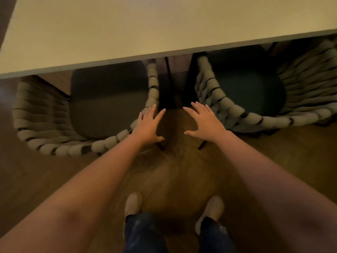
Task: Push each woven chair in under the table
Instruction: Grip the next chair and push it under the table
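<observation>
A: What takes up most of the view?
B: A pale tabletop across the top, its near edge slanting up toward the right. Below it is a brown wooden floor.
A: And the chairs?
B: 2 woven ones, side by side with a gap between them. The left chair has the front of its grey cushion under the tabletop edge. Most of the seat and the curved back stand out on the near side. The right chair sits at an angle. Its green cushion is also partly under the edge, with the back rim toward the person.
A: Which sticks out more?
B: The left chair.
A: Where are the hands?
B: Both arms reach forward into the gap. The left hand is flat, fingers straight and spread, lying over the right corner of the left chair's rim. It grips nothing, and I cannot tell whether it presses on the weave. The right hand is likewise splayed and holds nothing. Its outer edge is just beside the right chair's rim, and contact is unclear.
A: Anything smaller?
B: Dark jeans at the bottom, 2 light shoes on the floor, and 2 thin chair legs below the wrists.
</observation>
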A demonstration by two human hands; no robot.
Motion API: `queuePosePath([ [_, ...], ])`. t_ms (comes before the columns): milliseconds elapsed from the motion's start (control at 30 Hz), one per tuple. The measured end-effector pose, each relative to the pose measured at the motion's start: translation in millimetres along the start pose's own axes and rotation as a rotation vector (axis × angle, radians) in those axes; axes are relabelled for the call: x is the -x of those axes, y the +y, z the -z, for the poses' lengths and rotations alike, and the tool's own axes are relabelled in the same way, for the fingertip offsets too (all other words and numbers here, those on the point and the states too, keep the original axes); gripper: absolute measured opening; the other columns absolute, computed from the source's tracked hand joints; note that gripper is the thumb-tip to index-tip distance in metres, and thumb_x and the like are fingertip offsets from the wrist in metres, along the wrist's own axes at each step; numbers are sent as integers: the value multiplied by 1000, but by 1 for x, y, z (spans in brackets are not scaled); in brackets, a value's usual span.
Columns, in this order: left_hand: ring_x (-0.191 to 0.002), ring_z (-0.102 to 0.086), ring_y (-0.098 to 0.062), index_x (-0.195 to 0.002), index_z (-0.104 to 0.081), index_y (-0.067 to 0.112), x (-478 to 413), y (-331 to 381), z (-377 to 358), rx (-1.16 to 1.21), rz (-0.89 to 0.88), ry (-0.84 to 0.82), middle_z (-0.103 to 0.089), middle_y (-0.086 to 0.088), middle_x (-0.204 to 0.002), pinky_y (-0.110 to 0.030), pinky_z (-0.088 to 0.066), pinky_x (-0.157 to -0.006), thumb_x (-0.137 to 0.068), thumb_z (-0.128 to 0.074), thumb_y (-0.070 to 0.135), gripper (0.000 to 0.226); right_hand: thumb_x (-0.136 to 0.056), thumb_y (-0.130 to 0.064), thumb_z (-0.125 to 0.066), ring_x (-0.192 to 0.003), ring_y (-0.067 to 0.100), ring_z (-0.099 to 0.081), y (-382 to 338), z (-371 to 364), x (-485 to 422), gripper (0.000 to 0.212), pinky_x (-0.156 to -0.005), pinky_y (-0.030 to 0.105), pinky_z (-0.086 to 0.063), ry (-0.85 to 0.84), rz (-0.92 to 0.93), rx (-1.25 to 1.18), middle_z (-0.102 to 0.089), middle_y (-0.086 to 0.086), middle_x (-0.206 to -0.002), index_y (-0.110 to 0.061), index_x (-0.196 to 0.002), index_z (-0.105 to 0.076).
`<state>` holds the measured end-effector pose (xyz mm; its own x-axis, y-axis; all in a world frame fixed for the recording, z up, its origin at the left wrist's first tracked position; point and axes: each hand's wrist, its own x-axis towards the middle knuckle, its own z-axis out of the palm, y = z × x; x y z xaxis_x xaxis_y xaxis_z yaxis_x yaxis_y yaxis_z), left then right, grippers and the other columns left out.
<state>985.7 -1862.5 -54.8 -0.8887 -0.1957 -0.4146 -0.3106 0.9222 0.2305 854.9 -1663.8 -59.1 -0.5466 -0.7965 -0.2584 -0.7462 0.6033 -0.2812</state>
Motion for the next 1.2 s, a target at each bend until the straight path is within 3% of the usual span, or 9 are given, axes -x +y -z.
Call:
queuePosePath([
  [167,-148,12,-28,-154,7,28,-47,129,-22,-68,-30,25,13,-10,-161,-52,1,-120,-81,-71,46,108,-84,-52,-66,-149,25,-6,136,43,70,90,-120,42,-2,-43,-70,-3,-12,7,-162,-30,-155,-14],
  [333,-148,12,-30,-154,6,25,-102,253,-26,-154,-204,25,9,-10,-161,-57,1,-118,-79,-69,51,109,-78,-49,-74,-150,25,-5,254,63,107,103,-121,46,-5,-200,-261,74,-9,5,-163,-28,-155,-9],
  [500,-146,-15,-35,-152,-18,25,-159,327,-41,-234,-209,-170,-31,-10,-153,-67,3,-112,-82,-64,56,90,-76,-40,-79,-149,26,-11,330,67,124,105,-121,47,-11,-344,-385,138,-16,6,-161,-24,-156,-12],
  [633,-130,-43,-31,-134,-46,21,-181,358,-53,-275,-183,-179,-56,-6,-128,-63,-10,-115,-85,-63,47,58,-79,-29,-76,-145,26,-24,382,61,128,91,-120,51,-13,-364,-346,210,-32,3,-155,-28,-153,-22],
  [767,-102,-57,-24,-119,-50,23,-189,380,-58,-250,-71,-156,-63,-2,-107,-49,-39,-99,-87,-63,32,36,-85,-23,-67,-140,24,-34,424,58,120,64,-117,56,-7,-351,-289,280,-47,-1,-144,-34,-142,-40],
  [867,-98,-57,-23,-115,-53,28,-194,388,-64,-276,11,-145,-61,0,-100,-45,-39,-92,-87,-62,29,29,-85,-25,-66,-129,21,-47,448,65,111,54,-116,55,-15,-416,-203,284,-58,-5,-128,-37,-134,-48],
  [967,-101,-56,-22,-116,-55,31,-193,391,-69,-272,64,-107,-62,1,-100,-45,-37,-93,-88,-63,31,29,-85,-29,-67,-104,16,-58,458,70,109,49,-97,38,-45,-401,-106,261,-63,-7,-110,-36,-131,-52],
  [1067,-103,-55,-21,-119,-55,31,-191,392,-68,-265,86,-87,-61,1,-103,-45,-36,-95,-88,-62,30,32,-87,-31,-64,-92,13,-60,461,65,114,43,-82,30,-48,-321,-44,279,-64,-7,-101,-37,-129,-54],
  [1200,-106,-54,-21,-123,-53,32,-178,399,-74,-253,109,-93,-60,2,-106,-46,-35,-98,-89,-61,32,35,-88,-31,-62,-93,14,-60,458,57,125,39,-89,35,-47,-276,-20,271,-64,-8,-98,-36,-126,-56],
])
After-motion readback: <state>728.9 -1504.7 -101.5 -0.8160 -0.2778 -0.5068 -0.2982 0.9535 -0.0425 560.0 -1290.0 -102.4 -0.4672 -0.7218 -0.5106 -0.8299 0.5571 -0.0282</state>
